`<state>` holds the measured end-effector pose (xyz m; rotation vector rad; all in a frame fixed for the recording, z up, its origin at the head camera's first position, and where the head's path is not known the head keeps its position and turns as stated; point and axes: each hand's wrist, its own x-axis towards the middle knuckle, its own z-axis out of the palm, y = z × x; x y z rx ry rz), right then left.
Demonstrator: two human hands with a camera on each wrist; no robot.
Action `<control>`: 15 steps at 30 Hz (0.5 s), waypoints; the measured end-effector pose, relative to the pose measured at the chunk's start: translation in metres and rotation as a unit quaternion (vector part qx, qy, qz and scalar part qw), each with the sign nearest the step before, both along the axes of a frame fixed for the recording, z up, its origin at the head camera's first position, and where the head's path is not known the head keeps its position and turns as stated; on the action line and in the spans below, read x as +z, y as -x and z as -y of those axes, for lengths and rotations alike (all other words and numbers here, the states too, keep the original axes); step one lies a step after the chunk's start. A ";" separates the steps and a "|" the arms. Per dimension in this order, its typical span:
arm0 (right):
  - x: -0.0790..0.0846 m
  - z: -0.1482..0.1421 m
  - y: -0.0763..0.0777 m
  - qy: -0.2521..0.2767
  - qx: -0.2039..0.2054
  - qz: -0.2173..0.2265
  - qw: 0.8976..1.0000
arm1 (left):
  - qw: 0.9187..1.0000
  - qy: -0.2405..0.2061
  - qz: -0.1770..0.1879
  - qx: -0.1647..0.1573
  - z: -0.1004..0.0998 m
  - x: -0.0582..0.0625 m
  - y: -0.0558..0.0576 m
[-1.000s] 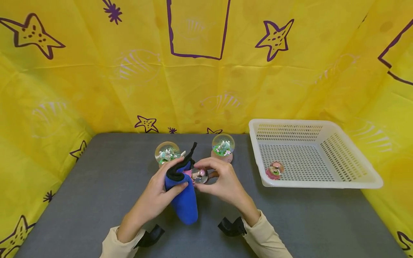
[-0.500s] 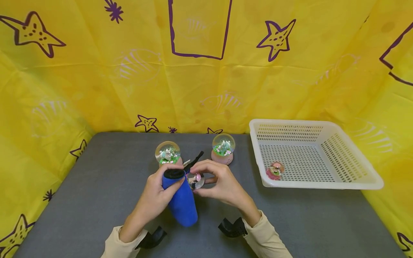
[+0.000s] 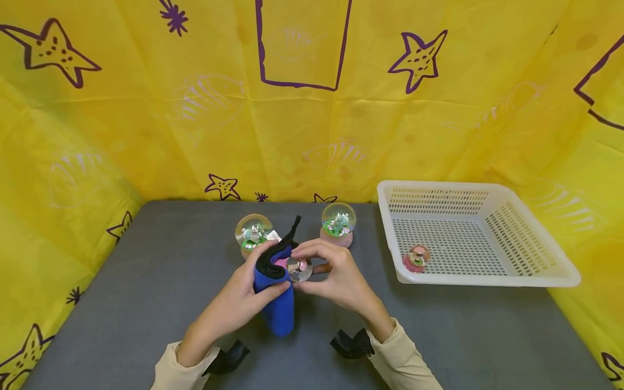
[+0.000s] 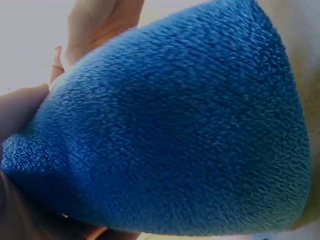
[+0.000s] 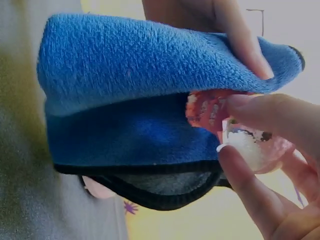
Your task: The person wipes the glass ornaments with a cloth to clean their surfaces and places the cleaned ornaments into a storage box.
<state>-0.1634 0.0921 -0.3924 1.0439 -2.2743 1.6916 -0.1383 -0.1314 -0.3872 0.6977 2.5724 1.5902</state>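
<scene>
My left hand [image 3: 239, 295] grips a blue fleecy cloth [image 3: 279, 311] with black edging, folded over and hanging down. The fingers of my right hand [image 3: 338, 276] pinch a small snow globe [image 3: 299, 269] by its clear dome. In the right wrist view, the globe's pink base [image 5: 207, 111] lies against the blue cloth [image 5: 135, 60], partly inside its fold. Cloth [image 4: 170, 125] fills most of the left wrist view and hides the globe there. Just behind my hands stand two larger snow globes [image 3: 337, 223] with green and white figures; cloth and hand partly cover the left one [image 3: 253, 232].
A white perforated plastic basket [image 3: 487, 279] stands at the right of the grey table [image 3: 161, 265]. Another small pink-based snow globe [image 3: 416, 258] lies in its front left corner. Yellow patterned fabric [image 3: 292, 141] surrounds the table at the back and sides.
The cloth swung across the globe's base half a second ago and has now swung back, showing its fold again. The globe has turned slightly between my hands. Basket and larger globes stay put.
</scene>
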 end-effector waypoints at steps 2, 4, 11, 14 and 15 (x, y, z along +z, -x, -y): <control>-0.001 -0.001 0.001 -0.001 0.010 -0.009 1.000 | 1.000 0.009 -0.028 0.012 -0.001 -0.001 0.001; -0.002 -0.001 0.002 -0.004 0.023 -0.021 1.000 | 0.998 0.008 -0.049 0.031 -0.001 -0.001 0.001; -0.004 0.000 0.004 -0.007 0.062 -0.079 0.995 | 0.994 -0.024 -0.036 0.098 0.001 0.001 0.002; -0.003 -0.001 0.004 0.012 0.071 -0.090 0.993 | 0.997 -0.043 0.005 0.064 0.003 0.002 0.002; -0.003 -0.002 0.004 0.018 0.075 -0.093 0.993 | 0.997 -0.051 0.022 0.044 0.003 0.002 0.002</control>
